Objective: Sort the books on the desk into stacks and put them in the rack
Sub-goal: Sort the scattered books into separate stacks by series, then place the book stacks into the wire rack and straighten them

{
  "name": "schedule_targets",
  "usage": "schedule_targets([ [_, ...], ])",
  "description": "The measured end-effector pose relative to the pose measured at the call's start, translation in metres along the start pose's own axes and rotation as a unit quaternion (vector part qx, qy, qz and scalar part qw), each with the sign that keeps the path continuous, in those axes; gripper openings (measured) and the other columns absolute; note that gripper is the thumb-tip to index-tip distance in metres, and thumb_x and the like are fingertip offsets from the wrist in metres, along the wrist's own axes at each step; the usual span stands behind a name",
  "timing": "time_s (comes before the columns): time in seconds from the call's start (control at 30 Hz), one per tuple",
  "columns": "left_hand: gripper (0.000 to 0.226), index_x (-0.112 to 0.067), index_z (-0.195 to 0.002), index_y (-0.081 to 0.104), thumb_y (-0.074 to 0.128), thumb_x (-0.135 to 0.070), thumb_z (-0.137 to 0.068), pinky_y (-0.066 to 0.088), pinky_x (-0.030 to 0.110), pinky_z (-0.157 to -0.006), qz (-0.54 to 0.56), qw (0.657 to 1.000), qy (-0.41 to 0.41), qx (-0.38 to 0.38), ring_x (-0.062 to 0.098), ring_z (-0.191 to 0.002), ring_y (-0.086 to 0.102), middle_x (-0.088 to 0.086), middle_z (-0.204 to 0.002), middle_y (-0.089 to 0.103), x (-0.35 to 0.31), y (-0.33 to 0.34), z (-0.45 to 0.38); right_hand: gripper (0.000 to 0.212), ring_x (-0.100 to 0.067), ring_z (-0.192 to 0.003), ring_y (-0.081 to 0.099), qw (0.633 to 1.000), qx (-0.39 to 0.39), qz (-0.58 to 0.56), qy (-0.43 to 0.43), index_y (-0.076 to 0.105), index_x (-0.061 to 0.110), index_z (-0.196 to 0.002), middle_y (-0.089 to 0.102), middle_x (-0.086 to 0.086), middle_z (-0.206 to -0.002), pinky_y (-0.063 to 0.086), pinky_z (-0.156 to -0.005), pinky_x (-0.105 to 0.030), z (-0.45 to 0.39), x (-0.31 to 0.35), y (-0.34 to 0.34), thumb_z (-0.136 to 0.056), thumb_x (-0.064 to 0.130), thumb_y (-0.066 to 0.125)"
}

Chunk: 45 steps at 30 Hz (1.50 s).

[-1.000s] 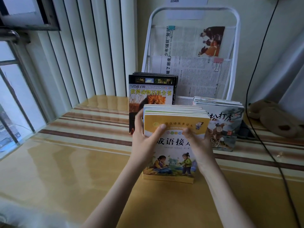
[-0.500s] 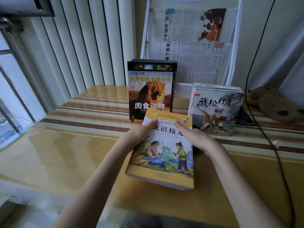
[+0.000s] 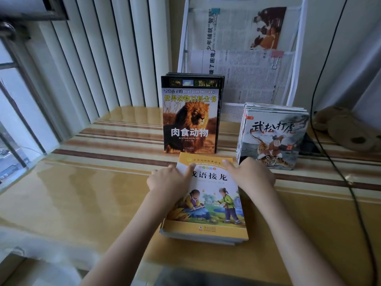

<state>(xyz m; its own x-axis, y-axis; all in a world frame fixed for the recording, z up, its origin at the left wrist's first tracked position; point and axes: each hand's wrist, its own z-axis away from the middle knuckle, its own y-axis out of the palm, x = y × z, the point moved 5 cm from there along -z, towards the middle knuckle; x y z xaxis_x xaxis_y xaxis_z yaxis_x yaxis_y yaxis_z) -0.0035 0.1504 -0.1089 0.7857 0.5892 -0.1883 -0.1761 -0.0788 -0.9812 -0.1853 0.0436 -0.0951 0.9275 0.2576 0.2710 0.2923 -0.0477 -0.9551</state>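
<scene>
From the head view, the yellow stack of books [image 3: 206,205] lies flat on the counter [image 3: 82,195]. The left hand [image 3: 167,180] grips its far left corner, thumb laid on the cover, fingers curled over the edge. The right hand [image 3: 250,174] holds the far right corner likewise. At twelve o'clock stands the lion stack [image 3: 190,114]; at one o'clock the tiger stack [image 3: 272,135], before the white rack [image 3: 296,58].
</scene>
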Motion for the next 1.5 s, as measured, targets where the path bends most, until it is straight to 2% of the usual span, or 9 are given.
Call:
schedule_targets([
  [0.17,0.062,-0.023,-0.141,0.030,0.015,-0.060,-0.093,0.034,0.038,-0.075,-0.045,0.997,0.030,0.046,0.035,-0.117,0.040,0.012,-0.129,0.050,-0.014,0.002,0.005,0.037,-0.018,-0.079,0.059,0.981,-0.112,-0.100,-0.126,0.054,0.018,-0.090,0.061,0.002,-0.093,0.051,-0.064,-0.034,0.005,0.029,-0.016,-0.095,0.050,0.038],
  [0.3,0.054,-0.029,-0.141,0.030,0.014,-0.053,-0.096,0.034,0.036,-0.073,-0.052,0.996,0.055,0.044,0.035,-0.115,0.047,0.009,-0.132,0.047,-0.011,0.002,0.001,0.051,-0.018,-0.132,0.036,0.989,0.001,-0.059,-0.134,0.043,0.025,-0.134,0.043,0.003,-0.142,0.031,-0.105,-0.049,0.005,0.045,0.022,-0.095,0.054,0.030],
  [0.43,0.039,-0.041,-0.139,0.023,0.023,-0.032,-0.101,0.040,0.039,-0.066,-0.113,0.984,0.132,0.033,0.034,-0.108,0.053,0.011,-0.127,0.043,-0.016,-0.006,0.001,0.055,-0.015,-0.142,0.012,0.986,0.046,-0.105,-0.118,0.032,0.028,-0.144,0.027,0.006,-0.153,0.025,-0.110,-0.054,0.004,0.043,0.039,-0.095,0.053,0.030],
  [0.57,0.039,-0.021,-0.124,0.054,0.029,-0.041,-0.101,0.047,0.031,-0.066,-0.236,0.969,0.074,-0.009,0.024,-0.098,0.062,0.005,-0.109,0.061,-0.013,-0.023,-0.015,0.054,-0.019,-0.142,0.012,0.985,0.049,-0.113,-0.121,0.033,0.024,-0.143,0.028,0.002,-0.152,0.030,-0.109,-0.050,0.005,0.049,0.038,-0.096,0.051,0.030],
  [0.73,0.045,-0.010,-0.139,0.039,0.031,-0.035,-0.102,0.043,0.037,-0.092,0.100,0.991,0.085,0.019,0.029,-0.118,0.052,0.014,-0.137,0.050,-0.011,-0.004,-0.028,0.053,-0.022,-0.142,0.013,0.987,0.045,-0.108,-0.113,0.035,0.021,-0.141,0.030,-0.002,-0.151,0.032,-0.106,-0.045,0.003,0.053,0.037,-0.097,0.050,0.032],
  [0.83,0.062,-0.020,-0.152,0.008,0.036,-0.038,-0.100,0.033,0.028,-0.093,0.382,0.919,0.033,0.091,0.021,-0.122,0.046,0.010,-0.144,0.043,-0.004,0.020,-0.025,0.054,-0.023,-0.143,0.012,0.988,0.035,-0.101,-0.114,0.037,0.020,-0.140,0.032,-0.004,-0.151,0.032,-0.106,-0.044,0.003,0.054,0.038,-0.096,0.051,0.033],
  [1.23,0.063,-0.018,-0.152,0.012,0.038,-0.040,-0.099,0.030,0.042,-0.111,0.418,0.904,0.040,0.083,0.026,-0.134,0.039,0.009,-0.150,0.037,0.001,0.027,-0.032,0.055,-0.024,-0.140,0.020,0.981,-0.004,-0.128,-0.144,0.042,0.016,-0.138,0.042,-0.007,-0.144,0.023,-0.112,-0.038,-0.002,0.053,0.041,-0.095,0.050,0.038],
  [1.37,0.059,-0.013,-0.150,0.019,0.037,-0.037,-0.100,0.030,0.045,-0.112,0.452,0.887,0.046,0.086,0.027,-0.135,0.038,0.009,-0.150,0.036,0.002,0.030,-0.033,0.060,-0.022,-0.140,0.026,0.986,-0.008,-0.103,-0.134,0.036,0.020,-0.142,0.038,-0.003,-0.148,0.005,-0.114,-0.052,-0.005,0.053,0.038,-0.093,0.054,0.039],
  [1.5,0.040,-0.017,-0.133,0.047,0.031,-0.037,-0.102,0.038,0.018,-0.101,0.458,0.886,0.074,-0.013,0.025,-0.125,0.045,0.002,-0.133,0.053,0.015,-0.001,-0.049,0.080,-0.026,-0.135,0.036,0.969,-0.048,-0.225,-0.091,0.026,0.011,-0.146,0.036,-0.008,-0.149,0.021,-0.112,-0.045,-0.038,0.049,0.013,-0.086,0.055,0.055],
])
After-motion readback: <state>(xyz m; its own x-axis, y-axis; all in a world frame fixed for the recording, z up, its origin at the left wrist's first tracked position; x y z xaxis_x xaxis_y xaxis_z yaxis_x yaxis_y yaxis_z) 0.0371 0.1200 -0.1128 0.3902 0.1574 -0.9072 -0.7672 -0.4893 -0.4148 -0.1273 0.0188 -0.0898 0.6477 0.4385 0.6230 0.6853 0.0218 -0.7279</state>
